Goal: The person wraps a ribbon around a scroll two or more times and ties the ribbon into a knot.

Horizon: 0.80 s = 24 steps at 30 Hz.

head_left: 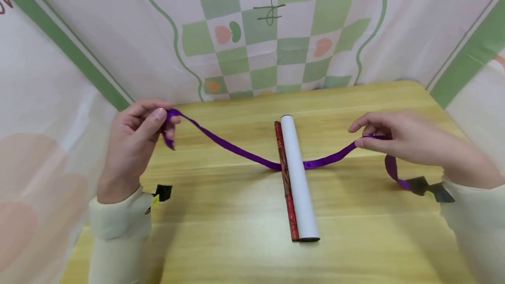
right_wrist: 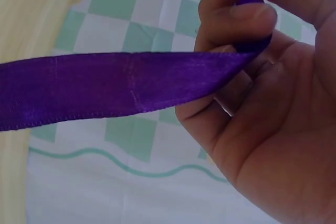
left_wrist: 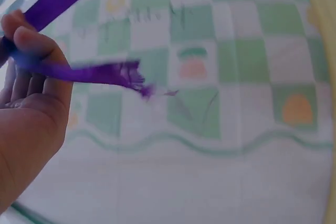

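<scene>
A purple ribbon [head_left: 232, 147] runs across the middle, passing beneath a white roll [head_left: 301, 179] and the red patterned strip [head_left: 291, 214] along the roll's left side. At the left my left hand [head_left: 136, 133] pinches the ribbon between thumb and fingers, held above the table. Its frayed tail [left_wrist: 123, 74] sticks out past the palm in the left wrist view. My right hand [head_left: 406, 139] pinches the other side of the ribbon with thumb and fingers. From there a loose length [right_wrist: 105, 90] hangs toward the right wrist. Between roll and hands the ribbon sags slightly.
The roll lies lengthwise on a light wooden table [head_left: 221, 214]. Behind the table hangs a cloth [head_left: 264, 69] with green and white checks, and pale cloth walls flank both sides. Black tabs [head_left: 163, 193] stick out from the sleeves.
</scene>
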{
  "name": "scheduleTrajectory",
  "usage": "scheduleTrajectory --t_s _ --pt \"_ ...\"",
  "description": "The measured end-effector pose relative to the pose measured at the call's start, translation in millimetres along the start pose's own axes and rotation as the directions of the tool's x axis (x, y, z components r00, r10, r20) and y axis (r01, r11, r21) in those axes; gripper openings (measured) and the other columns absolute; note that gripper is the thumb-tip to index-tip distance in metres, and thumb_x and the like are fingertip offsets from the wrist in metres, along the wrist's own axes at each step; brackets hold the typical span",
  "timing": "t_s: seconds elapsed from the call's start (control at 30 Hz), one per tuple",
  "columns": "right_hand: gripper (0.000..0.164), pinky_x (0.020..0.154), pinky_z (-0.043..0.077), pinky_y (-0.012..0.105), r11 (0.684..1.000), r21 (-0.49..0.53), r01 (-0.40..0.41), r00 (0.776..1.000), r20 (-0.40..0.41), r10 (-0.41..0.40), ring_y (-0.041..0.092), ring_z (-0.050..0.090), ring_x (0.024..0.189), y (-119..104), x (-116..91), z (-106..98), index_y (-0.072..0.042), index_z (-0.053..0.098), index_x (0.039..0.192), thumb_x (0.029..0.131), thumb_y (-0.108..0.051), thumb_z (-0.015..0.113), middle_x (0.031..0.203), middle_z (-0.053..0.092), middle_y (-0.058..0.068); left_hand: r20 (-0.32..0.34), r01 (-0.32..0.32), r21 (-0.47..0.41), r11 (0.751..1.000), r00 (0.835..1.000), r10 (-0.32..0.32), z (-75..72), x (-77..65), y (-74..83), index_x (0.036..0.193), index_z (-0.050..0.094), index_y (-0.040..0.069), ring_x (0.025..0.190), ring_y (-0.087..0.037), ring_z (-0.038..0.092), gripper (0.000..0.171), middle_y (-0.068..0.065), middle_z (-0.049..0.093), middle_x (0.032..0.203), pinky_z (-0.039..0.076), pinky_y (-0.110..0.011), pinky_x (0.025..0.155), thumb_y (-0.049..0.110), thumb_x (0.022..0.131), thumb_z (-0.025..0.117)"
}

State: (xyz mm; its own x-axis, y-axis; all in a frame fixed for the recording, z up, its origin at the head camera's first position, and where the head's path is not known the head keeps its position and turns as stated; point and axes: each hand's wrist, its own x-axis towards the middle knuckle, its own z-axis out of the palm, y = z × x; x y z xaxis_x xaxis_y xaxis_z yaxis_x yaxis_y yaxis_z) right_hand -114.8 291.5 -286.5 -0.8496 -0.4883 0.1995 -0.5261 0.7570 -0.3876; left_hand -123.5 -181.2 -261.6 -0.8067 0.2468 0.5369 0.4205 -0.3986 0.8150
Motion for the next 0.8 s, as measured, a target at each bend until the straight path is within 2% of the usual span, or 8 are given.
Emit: scheduleTrajectory --t_s 0.13,0.23,0.33,0.47,0.53,0.6,0.67,0.8 --pt "0.024 0.056 0.039 0.015 0.998 0.005 0.065 0.998 0.001 -0.065 -0.003 0.053 0.06 -1.9 -1.5 6.7 -0.028 0.062 0.104 0.083 -0.023 0.072 0.075 0.062 -0.024 0.147 0.0 0.057 0.998 0.989 -0.009 29.1 13.4 -0.4 0.112 0.061 -0.013 0.074 -0.025 0.062 0.026 -0.022 0.068 0.1 0.054 -0.032 0.067 -0.009 0.095 0.042" --pt "0.026 0.056 0.04 0.016 0.995 0.009 0.096 0.995 0.009 -0.096 -0.004 0.054 0.061 -4.4 -3.2 11.1 -0.029 0.061 0.106 0.083 -0.02 0.071 0.077 0.062 -0.025 0.241 0.039 0.095 0.995 0.969 -0.061 54.7 22.9 0.1 0.122 0.059 -0.009 0.084 -0.031 0.066 0.031 -0.024 0.065 0.113 0.054 -0.041 0.081 -0.005 0.096 0.044" --pt "0.024 0.059 0.043 0.016 0.992 0.025 0.121 0.992 0.029 -0.121 -0.005 0.055 0.065 -8.3 -7.1 14.5 -0.029 0.061 0.105 0.085 -0.019 0.07 0.08 0.062 -0.027 0.363 0.068 0.088 0.994 0.927 -0.096 80.8 35.5 -3.9 0.132 0.052 -0.007 0.093 -0.036 0.066 0.037 -0.022 0.06 0.126 0.051 -0.049 0.086 -0.002 0.096 0.044" --pt "0.017 0.061 0.047 0.018 0.986 0.087 0.144 0.984 0.09 -0.152 -0.005 0.057 0.07 -14.1 -12.5 18.0 -0.028 0.061 0.102 0.088 -0.019 0.067 0.083 0.063 -0.026 0.501 0.08 0.051 0.995 0.86 -0.095 113.8 56.0 -21.5 0.142 0.038 -0.008 0.101 -0.037 0.064 0.046 -0.019 0.051 0.139 0.052 -0.05 0.081 -0.002 0.097 0.043" --pt "0.014 0.06 0.048 0.019 0.981 0.124 0.152 0.977 0.133 -0.168 -0.004 0.057 0.07 -16.9 -15.4 19.8 -0.027 0.061 0.101 0.089 -0.02 0.065 0.084 0.062 -0.025 0.536 0.114 0.045 0.992 0.835 -0.12 129.3 65.9 -35.4 0.145 0.033 -0.007 0.104 -0.034 0.064 0.049 -0.021 0.05 0.139 0.053 -0.048 0.08 -0.001 0.098 0.042" --pt "0.014 0.057 0.047 0.019 0.97 0.159 0.182 0.964 0.166 -0.208 -0.004 0.055 0.067 -19.8 -18.0 21.9 -0.029 0.061 0.101 0.09 -0.02 0.063 0.084 0.061 -0.024 0.542 0.192 0.042 0.98 0.82 -0.184 144.5 74.1 -50.8 0.148 0.029 -0.003 0.108 -0.031 0.062 0.052 -0.02 0.048 0.142 0.052 -0.045 0.085 0.001 0.098 0.042" --pt "0.015 0.055 0.046 0.018 0.955 0.208 0.212 0.947 0.196 -0.253 -0.004 0.053 0.064 -22.8 -20.6 23.7 -0.031 0.059 0.101 0.092 -0.019 0.061 0.083 0.06 -0.023 0.536 0.269 0.046 0.962 0.806 -0.251 158.3 80.6 -68.5 0.15 0.025 -0.001 0.113 -0.028 0.06 0.055 -0.019 0.043 0.146 0.051 -0.042 0.09 0.002 0.098 0.042" --pt "0.018 0.057 0.047 0.018 0.923 0.295 0.248 0.915 0.241 -0.323 -0.003 0.054 0.068 -26.2 -28.3 25.5 -0.033 0.057 0.102 0.093 -0.017 0.059 0.084 0.059 -0.021 0.518 0.367 0.08 0.927 0.779 -0.353 183.1 89.8 -111.2 0.153 0.016 0.004 0.12 -0.028 0.055 0.062 -0.009 0.026 0.157 0.047 -0.032 0.096 0.003 0.098 0.044"
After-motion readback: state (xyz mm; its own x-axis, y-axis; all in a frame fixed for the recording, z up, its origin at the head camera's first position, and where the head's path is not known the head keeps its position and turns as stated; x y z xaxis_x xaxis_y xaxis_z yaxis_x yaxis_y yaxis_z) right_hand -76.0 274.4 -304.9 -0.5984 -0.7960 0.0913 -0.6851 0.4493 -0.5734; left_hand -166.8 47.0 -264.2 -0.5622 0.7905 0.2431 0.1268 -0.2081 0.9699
